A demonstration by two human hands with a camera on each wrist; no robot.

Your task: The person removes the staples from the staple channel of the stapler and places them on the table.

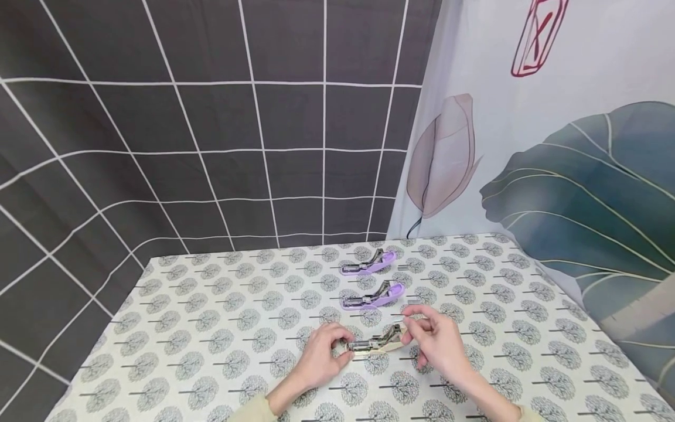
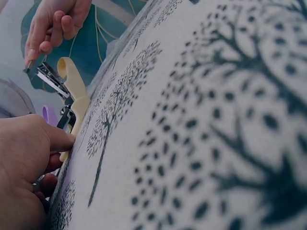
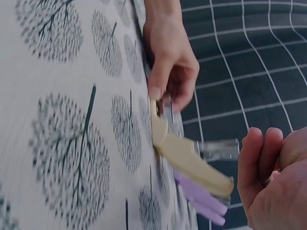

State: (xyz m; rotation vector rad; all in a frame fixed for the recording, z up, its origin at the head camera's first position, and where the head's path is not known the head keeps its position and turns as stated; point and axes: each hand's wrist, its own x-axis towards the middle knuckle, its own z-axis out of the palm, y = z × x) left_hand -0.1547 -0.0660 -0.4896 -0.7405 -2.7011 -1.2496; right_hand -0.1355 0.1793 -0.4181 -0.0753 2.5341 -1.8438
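Observation:
A cream stapler (image 1: 387, 347) lies on the cloth with its metal magazine swung open. My left hand (image 1: 323, 356) grips its left end between thumb and fingers. Over the stapler's right end is my right hand (image 1: 439, 343), pinching a small thin strip (image 1: 398, 318) that looks like staples. In the left wrist view the strip's end (image 2: 29, 66) shows at the fingertips, just off the raised metal part (image 2: 52, 79). The right wrist view shows the stapler's cream body (image 3: 189, 160) from the side; the right fingertips are partly hidden there.
Two opened purple staplers, a nearer one (image 1: 389, 294) and a farther one (image 1: 375, 266), lie behind the cream one. Small staple strips, one near (image 1: 414, 302) and one far (image 1: 403, 267), lie to their right. A tree-print cloth (image 1: 221, 357) covers the table; curtains (image 1: 285, 117) hang behind.

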